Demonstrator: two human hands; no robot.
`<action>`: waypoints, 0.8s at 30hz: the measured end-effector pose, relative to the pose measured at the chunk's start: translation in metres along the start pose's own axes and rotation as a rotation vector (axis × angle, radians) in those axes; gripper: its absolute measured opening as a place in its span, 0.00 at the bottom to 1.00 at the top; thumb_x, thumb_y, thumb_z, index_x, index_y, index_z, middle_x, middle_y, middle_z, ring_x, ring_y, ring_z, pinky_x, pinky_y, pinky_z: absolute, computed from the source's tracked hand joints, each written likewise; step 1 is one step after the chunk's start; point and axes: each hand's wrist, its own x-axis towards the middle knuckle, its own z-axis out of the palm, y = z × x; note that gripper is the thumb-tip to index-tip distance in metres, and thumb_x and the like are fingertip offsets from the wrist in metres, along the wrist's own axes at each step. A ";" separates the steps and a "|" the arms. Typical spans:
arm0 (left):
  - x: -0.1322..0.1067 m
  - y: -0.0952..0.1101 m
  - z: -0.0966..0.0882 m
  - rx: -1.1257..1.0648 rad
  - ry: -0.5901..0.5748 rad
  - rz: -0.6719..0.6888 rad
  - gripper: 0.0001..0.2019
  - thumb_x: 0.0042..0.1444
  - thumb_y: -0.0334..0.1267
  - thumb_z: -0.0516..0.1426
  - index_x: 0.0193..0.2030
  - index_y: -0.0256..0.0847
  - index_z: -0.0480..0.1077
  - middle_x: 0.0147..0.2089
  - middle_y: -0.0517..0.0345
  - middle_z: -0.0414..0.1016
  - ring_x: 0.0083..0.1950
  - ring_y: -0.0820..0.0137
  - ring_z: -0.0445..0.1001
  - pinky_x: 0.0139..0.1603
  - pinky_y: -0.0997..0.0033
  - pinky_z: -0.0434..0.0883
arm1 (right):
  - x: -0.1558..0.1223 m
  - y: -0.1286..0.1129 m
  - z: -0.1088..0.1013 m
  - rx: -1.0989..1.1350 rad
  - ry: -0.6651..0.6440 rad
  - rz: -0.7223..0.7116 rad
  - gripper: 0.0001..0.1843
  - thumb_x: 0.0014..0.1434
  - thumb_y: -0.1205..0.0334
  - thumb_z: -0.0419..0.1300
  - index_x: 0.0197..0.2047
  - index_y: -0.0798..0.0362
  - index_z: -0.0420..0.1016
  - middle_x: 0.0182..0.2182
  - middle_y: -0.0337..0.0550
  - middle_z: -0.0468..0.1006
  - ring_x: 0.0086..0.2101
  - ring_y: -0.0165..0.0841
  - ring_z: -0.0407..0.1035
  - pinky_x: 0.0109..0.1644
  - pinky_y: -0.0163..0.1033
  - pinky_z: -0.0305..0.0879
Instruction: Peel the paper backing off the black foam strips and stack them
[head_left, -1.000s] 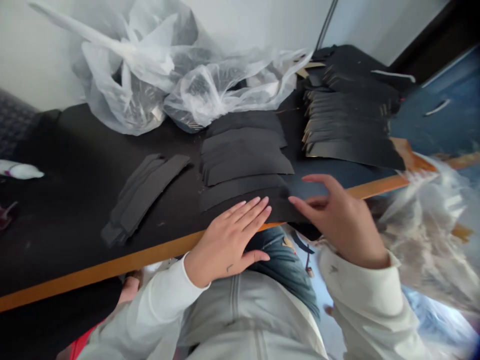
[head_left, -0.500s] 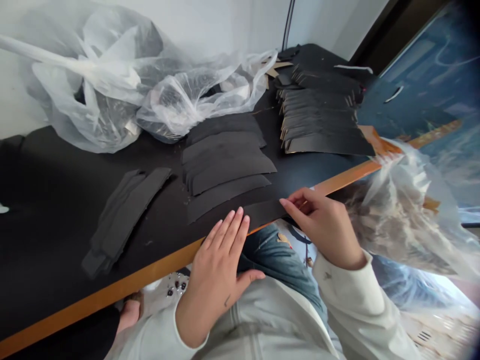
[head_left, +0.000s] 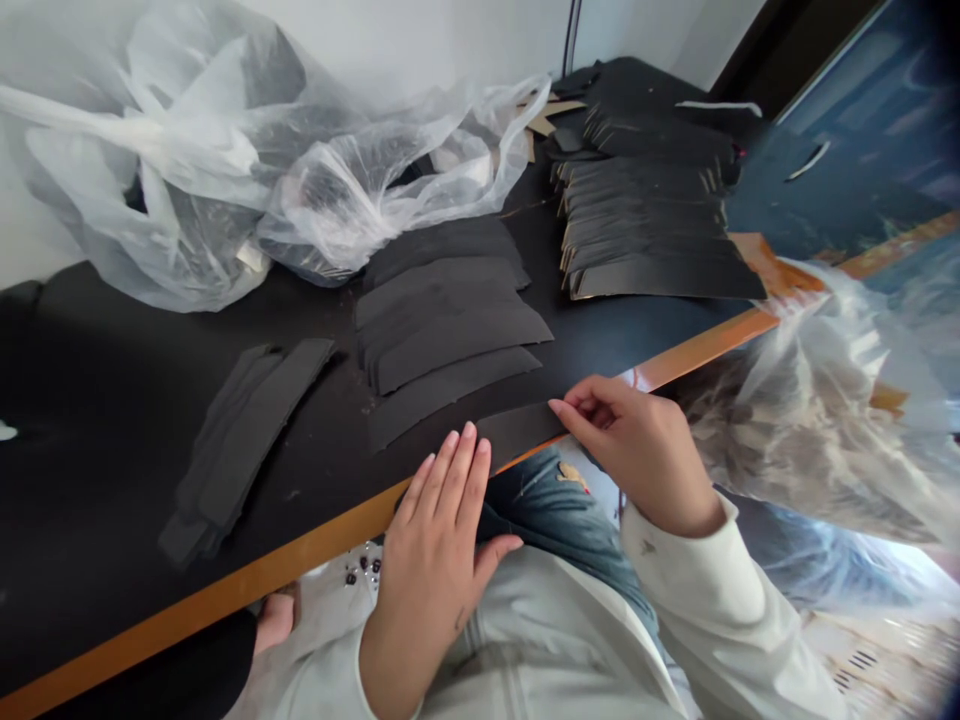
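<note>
A curved black strip (head_left: 514, 425) lies along the front edge of the black table (head_left: 322, 460). My left hand (head_left: 439, 540) rests flat on the strip's left part, fingers stretched out and thumb apart. Between thumb and fingertips, my right hand (head_left: 634, 450) pinches the strip's right end. Just behind it is a fanned pile of black curved pieces (head_left: 450, 310), with one piece lying in front of the others. Farther left lies a smaller bunch of black strips (head_left: 247, 440), set at a slant.
Clear plastic bags (head_left: 180, 170) stand at the back left, with a tied bag (head_left: 360, 200) beside them. Overlapping black card pieces (head_left: 652, 230) sit at the back right. Another filled plastic bag (head_left: 810, 420) is beyond the table's orange edge (head_left: 300, 555). A person's hand (head_left: 275, 620) shows below left.
My right hand has shifted slightly left, still pinching the strip's end. My left hand stays flat on the strip. The view has moved a little.
</note>
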 end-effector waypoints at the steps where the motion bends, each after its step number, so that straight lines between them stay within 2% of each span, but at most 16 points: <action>1: 0.000 0.000 0.000 -0.003 -0.003 -0.007 0.38 0.66 0.58 0.47 0.72 0.28 0.52 0.74 0.44 0.54 0.72 0.56 0.59 0.67 0.57 0.62 | 0.000 0.000 0.001 -0.013 0.014 -0.011 0.12 0.60 0.52 0.61 0.30 0.50 0.75 0.21 0.34 0.76 0.21 0.27 0.68 0.25 0.33 0.55; 5: -0.001 0.001 0.001 -0.029 0.001 -0.039 0.37 0.67 0.56 0.46 0.73 0.31 0.50 0.74 0.48 0.54 0.72 0.58 0.58 0.68 0.59 0.62 | -0.002 -0.001 0.004 -0.060 0.061 -0.037 0.13 0.62 0.52 0.59 0.30 0.50 0.74 0.21 0.35 0.75 0.21 0.27 0.67 0.26 0.33 0.54; 9: -0.001 0.001 0.003 -0.017 0.018 -0.039 0.35 0.68 0.56 0.46 0.72 0.31 0.52 0.74 0.48 0.54 0.72 0.59 0.59 0.68 0.59 0.62 | -0.003 -0.005 0.007 -0.102 0.050 -0.050 0.16 0.64 0.50 0.56 0.29 0.50 0.71 0.21 0.35 0.73 0.21 0.27 0.65 0.26 0.33 0.52; 13: -0.001 0.001 0.005 0.001 0.035 -0.029 0.34 0.69 0.54 0.46 0.72 0.30 0.54 0.74 0.48 0.53 0.72 0.59 0.59 0.68 0.59 0.62 | -0.002 0.001 0.000 -0.331 0.096 -0.010 0.23 0.63 0.45 0.56 0.23 0.50 0.62 0.21 0.35 0.67 0.20 0.28 0.58 0.24 0.36 0.44; 15: 0.000 0.001 0.005 0.006 0.044 -0.027 0.33 0.69 0.52 0.46 0.72 0.30 0.54 0.74 0.48 0.53 0.71 0.58 0.60 0.67 0.58 0.63 | -0.004 0.004 -0.008 -0.403 0.184 0.027 0.21 0.64 0.48 0.56 0.23 0.50 0.62 0.22 0.36 0.66 0.22 0.30 0.59 0.25 0.37 0.45; 17: 0.000 0.002 0.005 0.011 0.048 -0.026 0.32 0.69 0.51 0.47 0.72 0.31 0.54 0.74 0.48 0.54 0.71 0.58 0.61 0.66 0.57 0.65 | -0.007 0.004 -0.017 -0.384 0.342 0.008 0.13 0.65 0.55 0.56 0.29 0.50 0.67 0.26 0.40 0.70 0.27 0.33 0.65 0.29 0.38 0.55; 19: -0.001 0.002 0.006 0.011 0.049 -0.032 0.31 0.68 0.50 0.49 0.72 0.32 0.54 0.74 0.48 0.54 0.71 0.57 0.62 0.66 0.56 0.66 | -0.015 -0.004 -0.020 -0.290 0.474 -0.130 0.06 0.65 0.62 0.55 0.39 0.52 0.72 0.35 0.47 0.76 0.38 0.38 0.71 0.42 0.42 0.66; 20: -0.001 0.003 0.006 0.009 0.052 -0.034 0.31 0.68 0.50 0.49 0.72 0.32 0.54 0.74 0.47 0.54 0.71 0.57 0.62 0.66 0.56 0.66 | -0.019 -0.010 -0.018 -0.229 0.476 -0.250 0.08 0.65 0.65 0.54 0.45 0.53 0.72 0.40 0.50 0.78 0.45 0.40 0.72 0.50 0.46 0.67; 22: -0.002 0.003 0.008 0.002 0.059 -0.034 0.30 0.68 0.48 0.50 0.71 0.32 0.55 0.74 0.46 0.55 0.71 0.57 0.61 0.67 0.56 0.65 | -0.029 -0.023 -0.006 -0.141 0.343 -0.495 0.17 0.65 0.67 0.52 0.56 0.55 0.71 0.53 0.53 0.77 0.57 0.42 0.67 0.62 0.51 0.62; 24: -0.002 0.002 0.010 -0.011 0.074 -0.029 0.29 0.69 0.45 0.50 0.70 0.30 0.56 0.73 0.44 0.57 0.71 0.57 0.61 0.67 0.56 0.65 | -0.038 -0.033 0.013 -0.129 0.141 -0.645 0.23 0.67 0.65 0.50 0.63 0.55 0.66 0.61 0.50 0.72 0.64 0.41 0.60 0.67 0.51 0.57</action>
